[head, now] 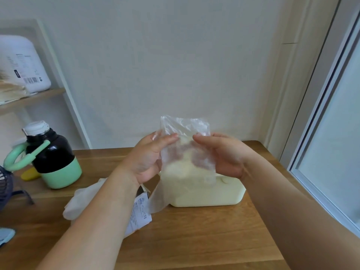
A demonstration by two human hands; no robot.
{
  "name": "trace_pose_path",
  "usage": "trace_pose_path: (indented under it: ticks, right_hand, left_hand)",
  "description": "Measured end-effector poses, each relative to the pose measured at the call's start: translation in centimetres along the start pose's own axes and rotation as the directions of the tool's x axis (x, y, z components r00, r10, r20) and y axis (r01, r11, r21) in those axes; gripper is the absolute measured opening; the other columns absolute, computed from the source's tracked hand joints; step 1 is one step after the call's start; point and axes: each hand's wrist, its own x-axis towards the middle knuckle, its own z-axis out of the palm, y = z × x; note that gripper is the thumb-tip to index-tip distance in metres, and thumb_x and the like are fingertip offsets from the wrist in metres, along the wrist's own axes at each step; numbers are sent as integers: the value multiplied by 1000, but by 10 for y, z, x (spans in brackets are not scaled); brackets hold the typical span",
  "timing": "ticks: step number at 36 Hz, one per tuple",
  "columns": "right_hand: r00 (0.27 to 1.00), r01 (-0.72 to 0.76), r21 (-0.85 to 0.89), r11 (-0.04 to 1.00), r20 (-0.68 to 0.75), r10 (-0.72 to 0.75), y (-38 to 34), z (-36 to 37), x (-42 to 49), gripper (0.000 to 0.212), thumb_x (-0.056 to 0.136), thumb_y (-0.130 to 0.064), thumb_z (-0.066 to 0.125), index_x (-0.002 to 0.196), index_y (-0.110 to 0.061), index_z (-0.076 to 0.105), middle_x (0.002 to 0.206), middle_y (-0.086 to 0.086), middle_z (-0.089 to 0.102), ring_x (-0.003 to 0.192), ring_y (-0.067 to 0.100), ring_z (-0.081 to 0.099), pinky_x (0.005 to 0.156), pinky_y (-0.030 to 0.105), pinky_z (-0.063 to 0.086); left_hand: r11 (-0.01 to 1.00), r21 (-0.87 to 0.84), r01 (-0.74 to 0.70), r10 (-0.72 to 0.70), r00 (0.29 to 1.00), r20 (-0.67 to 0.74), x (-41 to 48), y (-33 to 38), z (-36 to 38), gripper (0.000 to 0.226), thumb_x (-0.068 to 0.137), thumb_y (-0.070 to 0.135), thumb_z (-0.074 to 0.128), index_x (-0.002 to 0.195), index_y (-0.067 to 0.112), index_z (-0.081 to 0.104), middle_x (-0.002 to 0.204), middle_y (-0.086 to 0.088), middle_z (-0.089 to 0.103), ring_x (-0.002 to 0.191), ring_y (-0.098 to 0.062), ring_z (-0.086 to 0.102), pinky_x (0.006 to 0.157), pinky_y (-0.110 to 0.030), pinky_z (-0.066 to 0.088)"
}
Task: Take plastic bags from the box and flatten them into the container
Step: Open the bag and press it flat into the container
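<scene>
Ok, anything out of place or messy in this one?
Mildly: loose plastic droops down the container's left side onto the table rather than lying flat inside, and crumpled bags spill from the box beside it.

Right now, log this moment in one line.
left hand: grips plastic bag | right hand: grips plastic bag | plastic bag: over container | box: beside container

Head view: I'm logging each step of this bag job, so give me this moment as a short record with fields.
left hand: pinches the plastic bag at one side
right hand: pinches its other side
plastic bag: clear, crumpled, held up over the container
container: pale yellow, on the table
box: white, printed, beside the container, partly hidden by the left forearm
bottle: black and green, at the table's left
stage: bag not yet in the container
</scene>
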Motion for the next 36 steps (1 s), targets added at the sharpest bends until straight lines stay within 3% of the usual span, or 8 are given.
trace_pose_path:
  ticks: [10, 15, 19, 22, 26, 29, 32, 36]
  right_hand:
    - [928, 147, -390, 909, -264, -263, -1, -6, 8, 18, 94, -24, 58, 77, -19, 59, 78, -4, 56, 63, 11, 46, 67, 28, 40]
    - [865, 222, -294, 930, -380, -327, -4, -7, 12, 21, 98, -18, 51, 77, -16, 55, 74, -1, 57, 61, 15, 42, 65, 24, 45]
    - [846, 171, -289, 942, -447, -291, -4, -11, 18, 25, 99, -13, 47, 74, -15, 49, 64, 0, 48, 52, 11, 43, 55, 24, 51]
    - [802, 35, -425, 905, -528, -279, -2, -22, 25, 24, 96, -9, 47, 73, -11, 53, 65, 3, 49, 53, 14, 44, 46, 21, 50]
    - [795, -122, -592, 797, -539, -278, 1, -37, 31, 22, 96, -11, 46, 76, -9, 53, 68, 6, 53, 48, 17, 47, 42, 20, 48]
    - [776, -223, -681, 698, -557, -296, 4, -48, 36, 20, 96, -14, 46, 79, -7, 53, 75, 11, 55, 47, 21, 53, 57, 32, 52]
    - [776, -345, -769, 538, -556, -297, 5, -56, 39, 26, 96, -15, 45, 70, -9, 48, 76, 12, 57, 60, 31, 63, 61, 33, 49]
    - [798, -425, -823, 376, -537, -274, 7, -66, 41, 16, 96, -22, 50, 89, -7, 54, 90, 14, 60, 94, 36, 64, 78, 38, 54]
  left_hand:
    - [996, -91, 1, 0, 1000, 11, 5, 0, -8, 63, 61, 14, 85, 120, 14, 63, 116, -10, 61, 106, -25, 57, 95, -39, 44]
    - [987, -78, -141, 116, 957, -265, 10, 9, -9, 18, 74, 2, 67, 87, 13, 62, 72, 2, 65, 62, -10, 62, 56, -22, 51]
    - [940, 219, -262, 333, 556, -761, 22, 11, -16, 38, 85, 12, 68, 121, 18, 56, 98, 8, 61, 83, -3, 57, 68, -15, 41]
    - [765, 580, -278, 643, 378, -666, 18, 6, -10, 48, 87, 21, 66, 131, 24, 47, 123, 6, 49, 107, -5, 49, 81, -10, 38]
    - [415, 827, -378, 814, 561, -152, 16, 3, 5, 25, 86, 30, 65, 111, 31, 61, 106, 20, 54, 96, 6, 52, 82, -4, 37]
    - [258, 911, -323, 479, 861, 170, 22, 3, 13, 24, 88, 39, 64, 111, 34, 67, 112, 17, 62, 103, 5, 55, 92, -13, 39]
    - [58, 993, -103, -58, 993, 106, 38, -11, 13, 41, 94, 44, 56, 133, 33, 56, 143, 11, 49, 131, -10, 43, 106, -24, 33]
    - [18, 1000, 10, -300, 954, -4, 53, -28, 12, 56, 92, 42, 60, 144, 35, 43, 153, 10, 38, 138, -14, 38, 111, -30, 33]
